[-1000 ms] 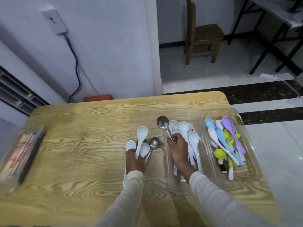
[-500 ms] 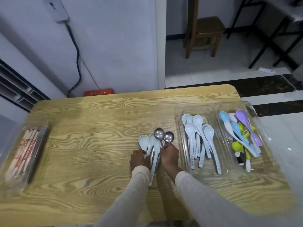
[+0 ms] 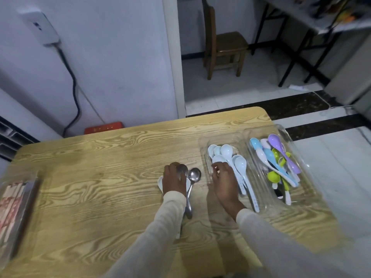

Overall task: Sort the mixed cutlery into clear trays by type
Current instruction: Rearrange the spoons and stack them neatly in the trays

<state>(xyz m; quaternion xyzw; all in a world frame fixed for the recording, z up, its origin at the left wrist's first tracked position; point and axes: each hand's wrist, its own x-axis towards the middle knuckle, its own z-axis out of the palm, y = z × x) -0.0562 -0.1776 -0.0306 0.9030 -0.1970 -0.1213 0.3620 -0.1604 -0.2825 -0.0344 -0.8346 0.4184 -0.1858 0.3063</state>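
left hand (image 3: 173,180) rests on metal spoons (image 3: 194,175) and white spoon (image 3: 160,184) at table (image 3: 100,177) centre, fingers' grip cannot be told | right hand (image 3: 224,177) at its 3 o'clock, fingers (image 3: 216,169) loosely spread over white-spoon tray (image 3: 222,137) edge

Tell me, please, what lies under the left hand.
A metal spoon's bowl and a white spoon's edge show beneath the left hand; a second metal spoon lies beside. Anything else beneath is covered.
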